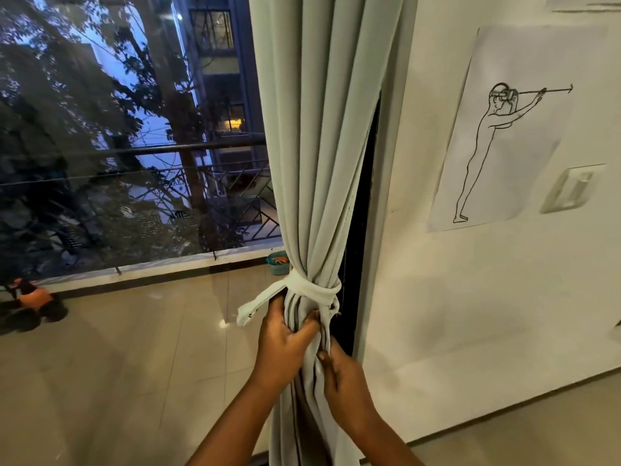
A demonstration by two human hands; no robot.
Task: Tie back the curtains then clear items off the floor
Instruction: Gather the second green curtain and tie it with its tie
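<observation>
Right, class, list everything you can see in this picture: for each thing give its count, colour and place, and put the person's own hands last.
curtain: one, pale grey-green, gathered at the window's right edge
tie-back: one, same pale cloth, wrapped round the curtain low down, loose end hanging left
window: one, large glass pane, left half, dark trees and buildings outside
ride-on toy: one, orange and black, on the balcony floor far left
tub: one, teal, on the balcony floor behind the curtain
drawing: one, white sheet with a black line figure, on the right wall
switch plate: one, white, on the wall right of the drawing
left hand: one, grips the curtain below the tie-back
right hand: one, holds the curtain folds lower right
</observation>
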